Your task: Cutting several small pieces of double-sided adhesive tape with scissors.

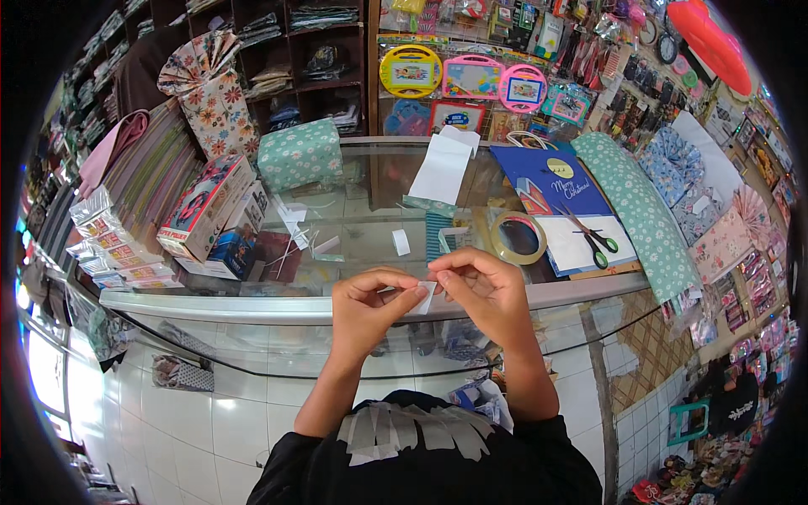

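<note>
Above the front metal edge of the glass counter (pixel 372 224), my left hand (pixel 366 303) pinches a small white piece (pixel 427 299), paper or tape, between thumb and fingers. My right hand (pixel 489 287) meets it from the other side, thumb and fingertips close together at its upper corner. Beyond the hands lies a short curled white strip (pixel 401 242). A roll of clear tape (pixel 540 243) rests right of it. Scissors (pixel 596 243) with black and green handles lie on a white sheet (pixel 562 237). Several strips of tape (pixel 410 432) hang from the black shirt.
Stacked toy boxes (pixel 205 205) and packaged goods (pixel 123 221) occupy the left side. A daisy-patterned wrapped box (pixel 300 154) stands behind, and a long daisy-wrapped parcel (pixel 641 214) lies right. A blue Christmas bag (pixel 546 177) and white paper (pixel 442 167) are at the back. Paper scraps (pixel 293 224) lie left.
</note>
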The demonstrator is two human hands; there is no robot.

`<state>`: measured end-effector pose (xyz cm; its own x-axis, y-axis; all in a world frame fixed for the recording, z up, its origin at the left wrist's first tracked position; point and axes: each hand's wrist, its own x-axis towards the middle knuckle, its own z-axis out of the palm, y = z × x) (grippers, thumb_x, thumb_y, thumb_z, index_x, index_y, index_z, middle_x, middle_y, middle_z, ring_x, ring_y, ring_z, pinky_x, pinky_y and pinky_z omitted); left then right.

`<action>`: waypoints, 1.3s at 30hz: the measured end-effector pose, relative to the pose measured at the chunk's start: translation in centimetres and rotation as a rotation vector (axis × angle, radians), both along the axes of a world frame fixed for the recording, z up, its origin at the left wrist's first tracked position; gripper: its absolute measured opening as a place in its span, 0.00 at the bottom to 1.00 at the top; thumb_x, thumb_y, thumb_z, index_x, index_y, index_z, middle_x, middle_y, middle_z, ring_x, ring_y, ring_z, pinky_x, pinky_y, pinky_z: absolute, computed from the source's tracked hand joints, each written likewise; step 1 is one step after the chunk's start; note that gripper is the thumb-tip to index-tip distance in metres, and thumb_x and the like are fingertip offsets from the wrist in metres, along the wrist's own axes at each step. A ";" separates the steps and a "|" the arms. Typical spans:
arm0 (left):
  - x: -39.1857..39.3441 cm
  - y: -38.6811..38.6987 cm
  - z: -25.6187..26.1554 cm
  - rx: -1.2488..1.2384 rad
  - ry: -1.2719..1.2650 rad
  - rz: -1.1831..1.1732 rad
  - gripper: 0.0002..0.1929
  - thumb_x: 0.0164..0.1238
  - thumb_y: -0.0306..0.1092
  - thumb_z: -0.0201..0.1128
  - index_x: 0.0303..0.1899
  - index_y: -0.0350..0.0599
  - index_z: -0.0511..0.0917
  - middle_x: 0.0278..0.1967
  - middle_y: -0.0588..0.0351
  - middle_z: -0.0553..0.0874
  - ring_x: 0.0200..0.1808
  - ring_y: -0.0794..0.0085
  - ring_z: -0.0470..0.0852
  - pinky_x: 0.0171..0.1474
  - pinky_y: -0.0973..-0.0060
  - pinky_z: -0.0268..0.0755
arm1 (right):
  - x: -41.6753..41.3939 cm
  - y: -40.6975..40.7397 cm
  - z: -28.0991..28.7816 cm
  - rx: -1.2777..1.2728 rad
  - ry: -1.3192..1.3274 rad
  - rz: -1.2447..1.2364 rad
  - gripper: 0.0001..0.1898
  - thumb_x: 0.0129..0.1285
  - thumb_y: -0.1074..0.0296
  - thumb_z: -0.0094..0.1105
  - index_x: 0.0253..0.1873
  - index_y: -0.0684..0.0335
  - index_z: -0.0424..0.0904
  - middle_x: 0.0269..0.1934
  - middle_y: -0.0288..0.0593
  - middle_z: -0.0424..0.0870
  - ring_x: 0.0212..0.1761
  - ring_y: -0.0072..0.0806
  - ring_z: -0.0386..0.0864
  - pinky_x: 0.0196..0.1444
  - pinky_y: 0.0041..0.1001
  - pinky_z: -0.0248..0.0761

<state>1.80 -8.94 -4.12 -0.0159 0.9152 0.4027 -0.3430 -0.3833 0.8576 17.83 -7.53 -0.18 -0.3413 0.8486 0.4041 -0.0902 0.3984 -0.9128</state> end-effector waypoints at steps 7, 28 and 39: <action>-0.1 -0.1 0.2 0.075 0.021 -0.002 0.05 0.50 0.15 0.63 0.31 0.30 0.79 0.33 0.50 0.82 0.35 0.74 0.80 0.40 0.80 0.75 | 0.3 0.0 -0.3 -0.128 0.040 0.078 0.09 0.60 0.78 0.53 0.45 0.69 0.76 0.36 0.38 0.79 0.37 0.18 0.75 0.39 0.18 0.68; -0.5 -0.1 0.2 0.201 0.249 0.172 0.07 0.47 0.16 0.65 0.31 0.37 0.82 0.32 0.53 0.83 0.35 0.72 0.81 0.45 0.74 0.74 | -0.2 0.0 -1.3 0.390 -0.122 -0.125 0.08 0.50 0.75 0.64 0.37 0.62 0.80 0.46 0.43 0.73 0.47 0.30 0.72 0.43 0.25 0.67; -1.1 0.2 0.4 0.660 0.583 0.545 0.09 0.40 0.24 0.67 0.27 0.52 0.85 0.31 0.61 0.83 0.35 0.71 0.79 0.56 0.59 0.64 | -0.1 -0.3 -1.9 0.401 -0.146 -0.039 0.07 0.55 0.77 0.59 0.40 0.65 0.79 0.50 0.46 0.70 0.51 0.29 0.71 0.46 0.24 0.69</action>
